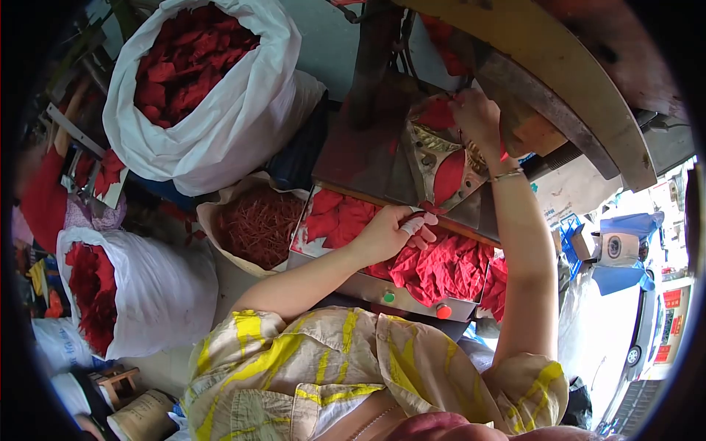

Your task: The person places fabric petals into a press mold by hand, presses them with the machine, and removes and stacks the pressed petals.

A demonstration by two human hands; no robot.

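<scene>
A metal cutting die [421, 163] with a roughly triangular outline sits on the machine's dark plate, red cloth showing through its openings. My right hand [476, 121] reaches over the die's upper right side, fingers curled down on its edge; a bracelet circles that wrist. My left hand [393, 234] is at the plate's front edge, fingers bent, some in pale pink coverings. A small red cloth piece [434, 209] shows at its fingertips. Under that hand, a tray [462, 307] holds crumpled red cloth pieces [434, 268] and flatter red pieces [338, 220].
White sacks of red pieces stand at left, one large [206, 158] and one smaller [165, 294]. Between them and the tray, a bag [213, 220] contains thin red scraps. A curved metal machine arm [588, 88] overhangs the right. Green [389, 297] and red [443, 312] buttons face me.
</scene>
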